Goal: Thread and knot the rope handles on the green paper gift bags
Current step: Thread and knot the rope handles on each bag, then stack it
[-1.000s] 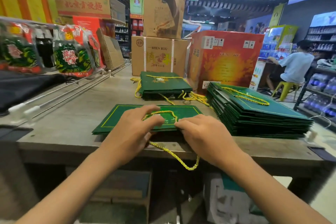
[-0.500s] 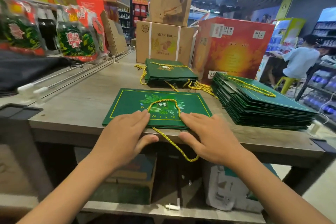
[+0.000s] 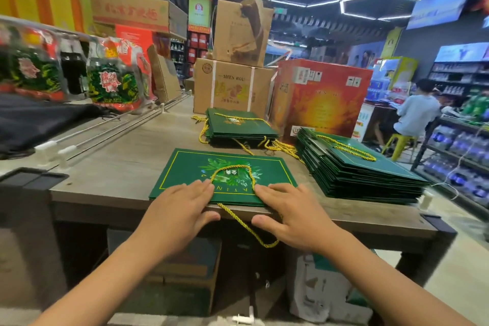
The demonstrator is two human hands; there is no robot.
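At the near edge of the surface, in the head view, you are pressing your left hand and right hand flat on the green bag, fingers straight and released, grasping nothing, with one rope handle looping across the print between your hands. A second yellow rope loop is hanging off the edge, so I judge that sliding the bag away could be snagging that loop on the edge, tugging a knot loose or creasing the paper.
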